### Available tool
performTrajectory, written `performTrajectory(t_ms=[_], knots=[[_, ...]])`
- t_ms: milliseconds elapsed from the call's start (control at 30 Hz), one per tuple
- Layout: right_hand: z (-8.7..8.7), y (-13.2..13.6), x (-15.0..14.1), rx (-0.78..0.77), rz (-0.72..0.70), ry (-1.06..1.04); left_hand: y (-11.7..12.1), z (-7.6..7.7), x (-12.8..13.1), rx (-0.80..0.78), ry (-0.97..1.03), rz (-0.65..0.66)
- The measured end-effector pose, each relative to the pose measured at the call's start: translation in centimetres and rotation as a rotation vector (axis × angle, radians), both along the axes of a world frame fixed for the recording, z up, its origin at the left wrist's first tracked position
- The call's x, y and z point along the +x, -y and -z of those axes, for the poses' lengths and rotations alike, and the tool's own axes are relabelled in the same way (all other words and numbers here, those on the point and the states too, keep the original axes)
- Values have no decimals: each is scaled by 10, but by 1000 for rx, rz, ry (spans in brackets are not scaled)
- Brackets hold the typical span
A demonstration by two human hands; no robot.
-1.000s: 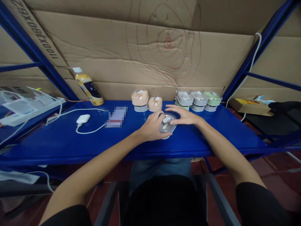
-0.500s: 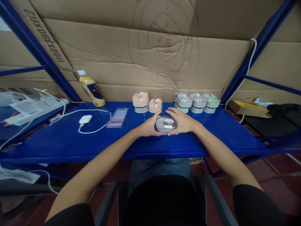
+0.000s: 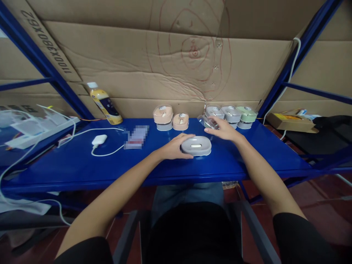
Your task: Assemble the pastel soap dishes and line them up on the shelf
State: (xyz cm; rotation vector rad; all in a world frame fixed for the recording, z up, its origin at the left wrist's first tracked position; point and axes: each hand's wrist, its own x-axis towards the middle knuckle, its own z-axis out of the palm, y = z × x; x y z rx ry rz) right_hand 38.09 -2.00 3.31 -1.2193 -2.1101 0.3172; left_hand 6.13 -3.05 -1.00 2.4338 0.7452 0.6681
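A grey oval box [image 3: 202, 148] with a raised rim and a pale bar in its middle sits on the blue table, its top uncovered. Around its left end my left hand [image 3: 176, 146] is wrapped, thumb in front and fingers behind. Up and to the right of the box, my right hand [image 3: 222, 129] grips a clear plastic cover [image 3: 205, 121], which is tilted in the air. Behind that hand are stacked grey boxes [image 3: 230, 113], partly hidden by it, and a green box [image 3: 246, 113] on a grey one.
Peach boxes [image 3: 180, 122] stand at the back, one on a grey box. On the left are a yellow drink bottle [image 3: 106, 104], a white charger [image 3: 99, 139] with its cable, and a blurred flat item [image 3: 136, 137]. Blue posts [image 3: 310, 55] flank the cardboard wall [image 3: 115, 55].
The clear cover has come off the grey box. My right hand has carried it up and to the right, while my left hand has stayed on the box.
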Motion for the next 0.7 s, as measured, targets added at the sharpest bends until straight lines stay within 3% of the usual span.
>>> performTrajectory(t_ms=[133,300,500,700], knots=[[7,-9,10,20,132,18,3,0,2,52,-31,25],[6,-8,7,-10,142,36,0,-3,0,97,-4,-44],[3,-7,11,-30,159,-13,-22,-11,-20,163,-20,-245],[1,-6,8,-145,150,29,-38,-4,-35,109,-136,-265]])
